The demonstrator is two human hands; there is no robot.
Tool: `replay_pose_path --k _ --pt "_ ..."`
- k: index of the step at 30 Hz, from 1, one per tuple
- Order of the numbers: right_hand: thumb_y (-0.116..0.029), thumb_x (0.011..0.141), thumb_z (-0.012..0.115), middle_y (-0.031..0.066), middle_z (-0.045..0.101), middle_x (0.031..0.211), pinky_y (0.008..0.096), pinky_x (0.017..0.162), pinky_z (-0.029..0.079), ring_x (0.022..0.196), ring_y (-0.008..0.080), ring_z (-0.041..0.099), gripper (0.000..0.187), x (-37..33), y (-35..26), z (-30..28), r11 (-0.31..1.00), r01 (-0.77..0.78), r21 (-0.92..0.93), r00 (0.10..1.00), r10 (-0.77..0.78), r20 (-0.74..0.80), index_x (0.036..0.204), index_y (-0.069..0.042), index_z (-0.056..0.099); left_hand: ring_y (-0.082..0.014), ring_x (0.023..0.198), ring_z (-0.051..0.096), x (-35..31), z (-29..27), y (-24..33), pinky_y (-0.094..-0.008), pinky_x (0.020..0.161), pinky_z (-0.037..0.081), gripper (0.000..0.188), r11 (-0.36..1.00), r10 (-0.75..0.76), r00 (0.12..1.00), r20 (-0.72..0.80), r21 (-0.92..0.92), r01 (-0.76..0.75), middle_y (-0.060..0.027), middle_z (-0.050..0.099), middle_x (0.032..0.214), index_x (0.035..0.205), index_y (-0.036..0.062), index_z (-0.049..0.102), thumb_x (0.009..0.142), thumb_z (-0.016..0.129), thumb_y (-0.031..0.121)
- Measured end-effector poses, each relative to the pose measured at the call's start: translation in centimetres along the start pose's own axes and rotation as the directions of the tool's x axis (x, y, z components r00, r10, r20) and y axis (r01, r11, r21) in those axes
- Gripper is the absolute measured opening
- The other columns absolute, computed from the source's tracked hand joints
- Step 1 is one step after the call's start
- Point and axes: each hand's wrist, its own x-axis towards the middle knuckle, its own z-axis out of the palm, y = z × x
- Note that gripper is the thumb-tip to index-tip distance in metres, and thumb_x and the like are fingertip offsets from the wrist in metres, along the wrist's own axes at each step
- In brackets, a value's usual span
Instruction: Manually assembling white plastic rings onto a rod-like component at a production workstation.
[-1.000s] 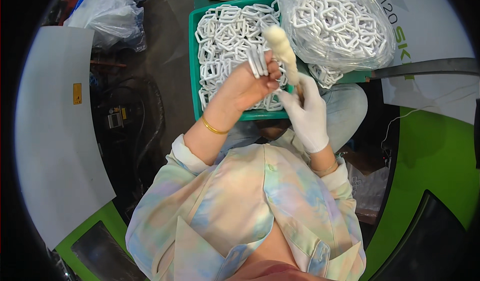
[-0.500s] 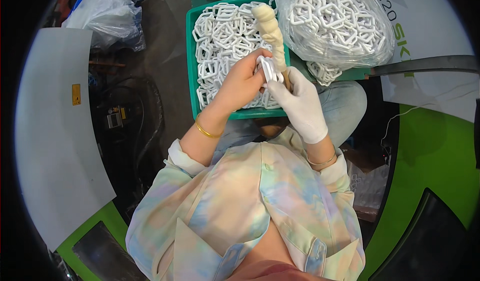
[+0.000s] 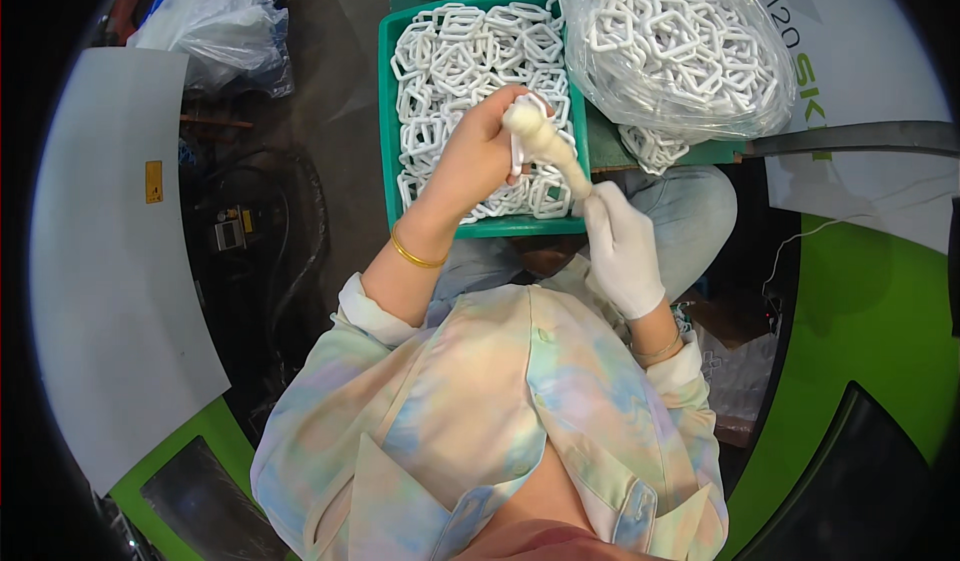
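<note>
Left hand (image 3: 478, 156), bare, gold bangle (image 3: 415, 255) at the wrist: fingers curled shut on a white plastic buckle frame (image 3: 527, 121), held just above the green tray (image 3: 384, 111). Right hand (image 3: 622, 249), white glove: closed around the lower end of a cream cloth-wrapped stick (image 3: 545, 144). The stick runs up and leftward from that hand; its tip touches the frame in the left hand.

Under both hands: tray full of the same white rectangular frames (image 3: 455, 56), loose and overlapping. Tray sits partly on the person's lap, its near edge just ahead of the right hand.

Beyond the right hand and to its right: clear plastic bag (image 3: 675, 46) stuffed with more frames, touching the tray's right wall. A few frames spill out below the bag.

Far left of the left hand: crumpled clear bag (image 3: 225, 26) on the floor, cables (image 3: 265, 231) nearer, grey panel (image 3: 110, 251) beyond those.
</note>
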Motion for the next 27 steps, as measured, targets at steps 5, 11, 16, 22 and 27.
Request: replay_pose_path --k 5,11,16,22,27 --pt "-0.021 0.102 0.048 0.0198 0.057 0.074 0.0382 0.061 0.044 0.066 0.0388 0.056 0.023 0.0 -1.1 0.1 0.999 -0.040 -0.026 0.999 0.039 -0.036 0.094 0.000 0.055 -0.0025 0.055 0.051 0.4 -0.1 -0.4 -0.0179 0.045 0.037 0.022 0.994 0.099 0.984 -0.148 0.066 -0.090 0.0022 0.057 0.072 0.106 0.0091 0.060 0.093 0.046 -0.002" --pt "-0.020 0.103 0.047 0.0212 0.055 0.073 0.0401 0.060 0.043 0.067 0.0415 0.056 0.022 0.4 -1.7 0.7 0.998 -0.015 0.055 0.996 0.020 -0.092 0.093 -0.001 0.053 -0.0064 0.072 0.056 0.9 0.5 -2.1 -0.0206 0.064 0.044 0.024 0.790 0.508 0.850 -0.142 0.471 -0.393 -0.0009 0.061 0.082 0.107 0.0070 0.063 0.092 0.047 -0.004" --pt "-0.020 0.103 0.047 0.0210 0.054 0.072 0.0404 0.060 0.044 0.067 0.0415 0.057 0.022 -0.9 0.3 1.0 0.999 -0.046 0.012 0.999 0.046 -0.012 0.093 -0.002 0.054 -0.0074 0.076 0.055 1.5 -1.2 -0.8 -0.0207 0.066 0.043 0.020 0.965 0.262 0.926 -0.271 0.071 -0.252 -0.0022 0.060 0.083 0.109 0.0059 0.060 0.093 0.050 0.000" --pt "-0.014 0.099 0.052 0.0203 0.062 0.080 0.0423 0.062 0.048 0.072 0.0415 0.062 0.016 -1.4 -0.2 0.7 0.984 -0.142 0.106 0.982 0.154 -0.107 0.112 -0.008 0.059 -0.0131 0.081 0.061 1.7 -1.3 -1.2 -0.0254 0.070 0.049 0.018 0.842 -0.090 0.988 -0.123 -0.539 0.009 -0.0049 0.065 0.092 0.113 0.0075 0.059 0.102 0.051 0.020" --pt "-0.011 0.100 0.050 0.0194 0.063 0.081 0.0358 0.063 0.048 0.068 0.0338 0.063 0.016 -0.9 -0.4 1.3 0.993 0.113 -0.037 0.983 -0.117 -0.142 0.111 -0.005 0.060 -0.0289 0.121 0.057 2.1 -1.0 -3.3 -0.0401 0.103 0.048 0.024 0.322 -0.055 0.915 0.400 -0.860 0.396 -0.0165 0.057 0.136 0.116 0.0039 0.060 0.104 0.048 0.021"
